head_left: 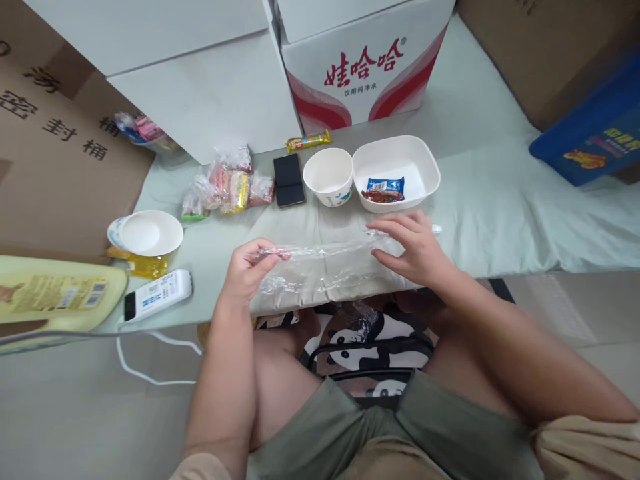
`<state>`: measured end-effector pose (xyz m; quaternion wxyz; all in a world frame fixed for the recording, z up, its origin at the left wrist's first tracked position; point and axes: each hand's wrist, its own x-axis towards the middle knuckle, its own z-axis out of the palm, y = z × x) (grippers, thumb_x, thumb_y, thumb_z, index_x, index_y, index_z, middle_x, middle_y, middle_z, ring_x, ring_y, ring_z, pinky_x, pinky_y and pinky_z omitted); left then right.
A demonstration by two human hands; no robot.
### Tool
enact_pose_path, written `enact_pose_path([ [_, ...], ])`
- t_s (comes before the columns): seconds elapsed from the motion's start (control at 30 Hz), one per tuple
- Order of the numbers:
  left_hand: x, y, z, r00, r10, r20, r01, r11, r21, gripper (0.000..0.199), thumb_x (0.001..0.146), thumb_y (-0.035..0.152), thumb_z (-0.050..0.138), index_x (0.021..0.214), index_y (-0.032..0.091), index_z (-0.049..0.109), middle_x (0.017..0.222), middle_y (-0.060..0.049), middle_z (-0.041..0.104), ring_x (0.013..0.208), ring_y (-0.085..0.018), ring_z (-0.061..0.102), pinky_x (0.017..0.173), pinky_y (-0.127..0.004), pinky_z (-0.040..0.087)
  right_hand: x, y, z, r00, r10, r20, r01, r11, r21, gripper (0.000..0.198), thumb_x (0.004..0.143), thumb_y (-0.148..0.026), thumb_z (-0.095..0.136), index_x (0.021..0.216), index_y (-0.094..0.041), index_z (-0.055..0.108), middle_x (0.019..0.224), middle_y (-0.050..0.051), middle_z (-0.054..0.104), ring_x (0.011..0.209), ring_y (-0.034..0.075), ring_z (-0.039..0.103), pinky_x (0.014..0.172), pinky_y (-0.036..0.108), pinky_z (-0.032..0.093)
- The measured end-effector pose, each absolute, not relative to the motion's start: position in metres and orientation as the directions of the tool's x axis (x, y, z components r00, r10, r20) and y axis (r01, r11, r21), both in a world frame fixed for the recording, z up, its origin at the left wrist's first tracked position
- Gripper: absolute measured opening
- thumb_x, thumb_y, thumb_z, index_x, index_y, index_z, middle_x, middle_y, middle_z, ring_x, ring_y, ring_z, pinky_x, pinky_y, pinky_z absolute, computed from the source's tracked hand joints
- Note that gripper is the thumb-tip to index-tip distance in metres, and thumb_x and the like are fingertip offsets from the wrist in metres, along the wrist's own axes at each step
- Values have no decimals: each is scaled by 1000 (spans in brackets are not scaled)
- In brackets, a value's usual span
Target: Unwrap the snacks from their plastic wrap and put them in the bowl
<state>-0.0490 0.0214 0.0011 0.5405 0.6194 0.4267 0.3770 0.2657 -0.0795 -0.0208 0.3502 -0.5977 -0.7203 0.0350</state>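
Note:
A crinkled sheet of clear plastic film (pixel 325 267), perhaps a thin bag, stretches between my two hands over the front edge of the cloth-covered surface. My left hand (pixel 251 263) pinches its left end between thumb and fingers. At the film's right end my right hand (pixel 413 247) has its thumb and fingers spread apart; whether a fingertip touches the film I cannot tell. A small white end (pixel 437 229) of something sticks out behind that hand. Just beyond stands a white rectangular bowl (pixel 420 167) holding a blue snack packet (pixel 393 185), beside a round paper bowl (pixel 327 170).
A black phone (pixel 289 180) lies by several wrapped snacks (pixel 235 183); a yellow snack stick (pixel 309 141) is behind. At left are a tilted paper bowl (pixel 155 233), a white device (pixel 159 295) with a cable and a yellow bottle (pixel 65 293). Boxes (pixel 370 73) line the back.

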Motion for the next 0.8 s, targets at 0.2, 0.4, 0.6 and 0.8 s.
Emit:
enact_pose_path([
  [0.2,-31,23,3,248,965,-87,-23,95,995,50,64,56,88,75,20,55,74,-1,73,74,-17,75,69,-27,60,264,-79,-18,50,860,507,848,232,-477,11,86,-32,70,79,-24,69,140,6,62,135,39,47,106,58,38],
  [0.4,-21,27,-5,149,976,-161,36,158,987,56,73,71,72,94,26,44,71,0,72,56,-20,71,44,-24,47,270,-81,-12,33,983,178,358,155,-921,40,86,-39,69,120,-26,53,101,6,71,100,27,70,88,47,56],
  [0.6,-22,34,-4,58,977,-207,-4,208,978,59,78,70,66,105,29,35,74,2,71,60,-19,72,51,-26,51,266,-75,-21,-48,999,11,32,12,-999,79,83,-40,71,148,-27,27,91,1,64,104,24,70,95,43,58],
  [0.8,-23,33,0,169,927,-334,229,293,928,53,76,40,78,105,29,36,65,10,64,35,-9,51,37,-18,32,262,-67,-32,203,975,-85,105,-108,-989,55,93,-40,51,144,-34,31,106,3,61,57,11,57,51,29,54],
])
